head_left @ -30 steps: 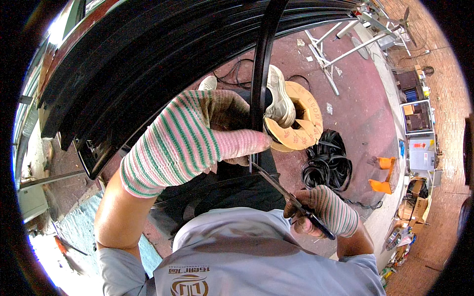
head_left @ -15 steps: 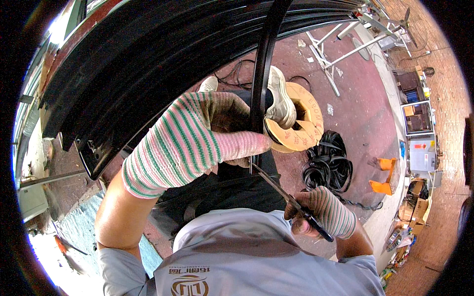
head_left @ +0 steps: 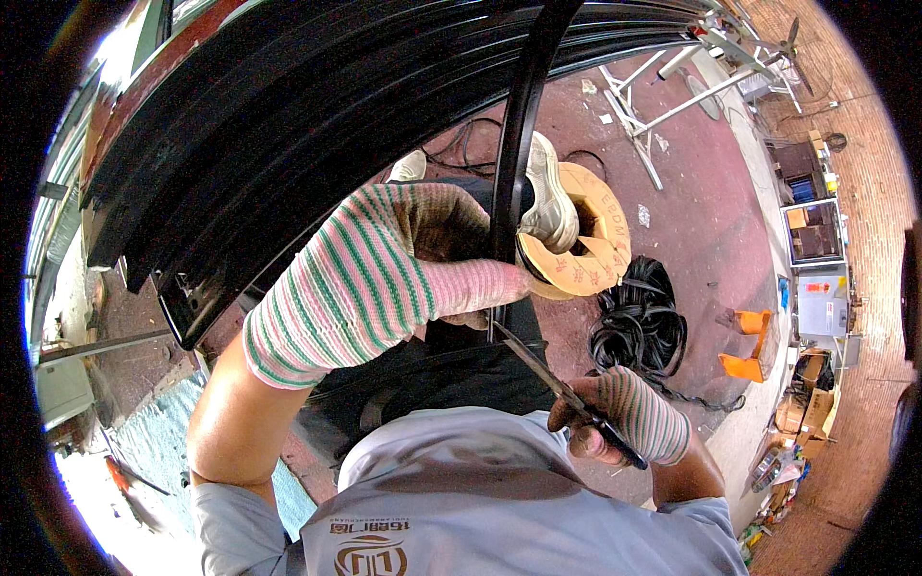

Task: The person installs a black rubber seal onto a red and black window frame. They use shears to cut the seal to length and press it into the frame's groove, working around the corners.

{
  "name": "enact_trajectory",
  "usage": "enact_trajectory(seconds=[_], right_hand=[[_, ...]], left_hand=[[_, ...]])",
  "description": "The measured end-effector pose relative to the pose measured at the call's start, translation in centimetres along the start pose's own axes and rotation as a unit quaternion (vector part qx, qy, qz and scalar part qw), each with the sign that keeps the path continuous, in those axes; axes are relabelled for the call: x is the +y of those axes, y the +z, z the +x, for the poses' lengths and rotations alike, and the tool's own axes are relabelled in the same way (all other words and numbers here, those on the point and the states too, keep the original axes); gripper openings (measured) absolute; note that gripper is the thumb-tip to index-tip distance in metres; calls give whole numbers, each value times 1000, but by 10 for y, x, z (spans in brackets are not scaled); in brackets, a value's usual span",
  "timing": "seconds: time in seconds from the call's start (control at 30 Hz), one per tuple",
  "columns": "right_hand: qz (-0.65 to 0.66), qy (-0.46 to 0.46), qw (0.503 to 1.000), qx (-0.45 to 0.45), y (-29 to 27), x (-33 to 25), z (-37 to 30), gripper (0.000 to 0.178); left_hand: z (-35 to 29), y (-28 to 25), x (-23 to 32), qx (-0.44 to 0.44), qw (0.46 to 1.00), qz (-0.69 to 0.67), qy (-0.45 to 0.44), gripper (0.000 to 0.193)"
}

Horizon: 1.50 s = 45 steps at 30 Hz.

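My left hand, in a pink-and-green striped knit glove, is closed around the lower part of a long black profile strip, its thumb pressed toward the strip. The strip comes down from the top of the picture past my shoe. My right hand, gloved the same way, grips the dark handle of a long narrow-bladed tool. Its blade slants up and left, the tip at the strip's lower end just below my left thumb. Whether the tip touches the strip, I cannot tell. My left fingertips are partly hidden behind the strip.
Long black profiles lie stacked across the upper left. On the reddish floor are a yellowish cardboard reel by my shoe, a heap of black strip and an orange bracket. A white metal stand is farther off.
Both hands keep their grips with almost no movement. The view has shifted very slightly, and the strip and left hand appear a little farther right.
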State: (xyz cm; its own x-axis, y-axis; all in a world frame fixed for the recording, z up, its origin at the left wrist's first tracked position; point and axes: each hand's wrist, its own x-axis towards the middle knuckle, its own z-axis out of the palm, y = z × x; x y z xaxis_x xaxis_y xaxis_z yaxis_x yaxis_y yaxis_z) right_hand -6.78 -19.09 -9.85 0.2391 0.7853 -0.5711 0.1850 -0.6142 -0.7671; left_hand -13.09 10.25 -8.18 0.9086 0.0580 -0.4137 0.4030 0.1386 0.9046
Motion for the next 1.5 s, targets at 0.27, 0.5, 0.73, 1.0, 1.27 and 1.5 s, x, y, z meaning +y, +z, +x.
enact_trajectory(seconds=[0.27,0.5,0.73,1.0,1.27,1.5], right_hand=[[-15,0,1000,5,0,4,1,30],[-66,3,997,47,4,7,2,42],[-53,-47,994,85,9,17,1,52],[-67,-65,989,119,14,20,2,52],[-47,-56,989,127,17,30,4,56],[-65,19,996,56,8,18,3,26]], left_hand=[[1,1,-1,9,1000,10,4,19],[3,2,0,16,1000,-1,-7,23],[5,0,-3,15,1000,11,-5,35],[6,3,5,35,997,-17,-61,29],[9,1,2,46,997,52,-40,30],[10,-2,-5,44,997,59,-36,31]])
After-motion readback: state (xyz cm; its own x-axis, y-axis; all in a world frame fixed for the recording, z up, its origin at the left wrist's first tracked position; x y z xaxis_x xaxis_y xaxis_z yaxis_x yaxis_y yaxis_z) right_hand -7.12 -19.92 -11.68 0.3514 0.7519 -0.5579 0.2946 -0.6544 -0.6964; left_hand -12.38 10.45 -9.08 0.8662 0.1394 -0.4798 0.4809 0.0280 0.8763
